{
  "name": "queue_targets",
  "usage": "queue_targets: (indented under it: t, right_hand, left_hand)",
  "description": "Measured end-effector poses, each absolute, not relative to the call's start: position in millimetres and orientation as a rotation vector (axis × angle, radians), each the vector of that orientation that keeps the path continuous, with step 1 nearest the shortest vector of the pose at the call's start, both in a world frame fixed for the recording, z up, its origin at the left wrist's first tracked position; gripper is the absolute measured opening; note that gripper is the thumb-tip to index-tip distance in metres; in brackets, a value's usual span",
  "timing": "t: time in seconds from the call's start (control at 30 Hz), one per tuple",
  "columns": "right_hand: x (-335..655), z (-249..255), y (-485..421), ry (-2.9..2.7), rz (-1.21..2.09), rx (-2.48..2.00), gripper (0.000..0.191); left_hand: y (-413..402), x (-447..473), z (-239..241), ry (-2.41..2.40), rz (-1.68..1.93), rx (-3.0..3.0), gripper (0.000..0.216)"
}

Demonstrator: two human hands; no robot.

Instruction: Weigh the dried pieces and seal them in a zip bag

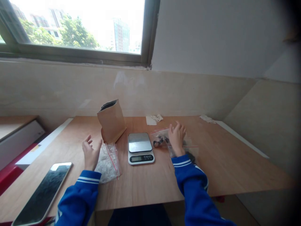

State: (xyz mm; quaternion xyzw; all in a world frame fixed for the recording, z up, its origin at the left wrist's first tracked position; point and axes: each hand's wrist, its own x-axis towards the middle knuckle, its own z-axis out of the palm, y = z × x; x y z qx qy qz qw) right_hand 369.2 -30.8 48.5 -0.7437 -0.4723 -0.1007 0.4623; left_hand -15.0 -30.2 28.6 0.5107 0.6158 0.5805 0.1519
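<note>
My left hand [91, 153] is raised with its fingers apart and holds nothing. Beside it lies a clear zip bag [107, 166] with a red seal line and whitish contents. Just behind that bag a brown paper pouch [112, 122] stands upright, its top open. My right hand [176, 137] hovers over or rests near clear zip bags, fingers spread. One zip bag [161, 137] has small dark round pieces at its left end; another zip bag [194, 150] is partly hidden by my wrist and sleeve. Between my hands sits a white kitchen scale [141, 149] with a bare metal plate.
A large phone or tablet [43, 191] lies at the table's left front. White paper scraps [154, 119] are near the wall, and another scrap [207, 119] lies at the back right. The wooden table [225, 163] meets the tiled wall under a window.
</note>
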Motion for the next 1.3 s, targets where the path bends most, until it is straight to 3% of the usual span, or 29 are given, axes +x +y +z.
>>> queue_targets:
  t: [0.1,0.2,0.4,0.53,0.77,0.97,1.07,1.3]
  right_hand:
    - [345.0,37.5,-48.1,-1.353,-0.354,-1.842,0.038]
    - [327.7,9.6,-55.9,-1.488,-0.376,-1.871,0.040]
    - [343.6,-26.1,-54.3,-1.585,-0.411,-1.993,0.039]
    - [369.7,-23.6,-54.1,-1.692,-0.455,-2.013,0.039]
    - [362.1,12.4,-60.7,-1.735,-0.378,-1.923,0.046]
    - [269.9,85.1,-84.6,-1.992,-0.090,-1.157,0.047]
    - [234.6,102.1,-83.0,-2.050,-0.023,-0.978,0.045]
    - [218.0,110.9,-78.1,-2.151,0.025,-1.133,0.028]
  left_hand:
    - [-7.1,-11.0,17.2,1.765,1.592,1.506,0.095]
    - [8.4,-2.6,10.5,1.688,1.550,1.537,0.101]
    - [14.4,-7.2,0.9,1.854,1.108,1.812,0.050]
    - [14.8,-12.5,-6.1,1.976,0.992,1.872,0.050]
    - [15.2,-13.8,-9.9,1.820,1.127,1.876,0.041]
    - [14.8,-16.0,-12.4,1.714,1.188,1.923,0.043]
    - [12.3,-15.1,-10.1,1.683,1.205,1.920,0.041]
    - [3.9,-10.4,-2.6,1.601,1.244,1.902,0.036]
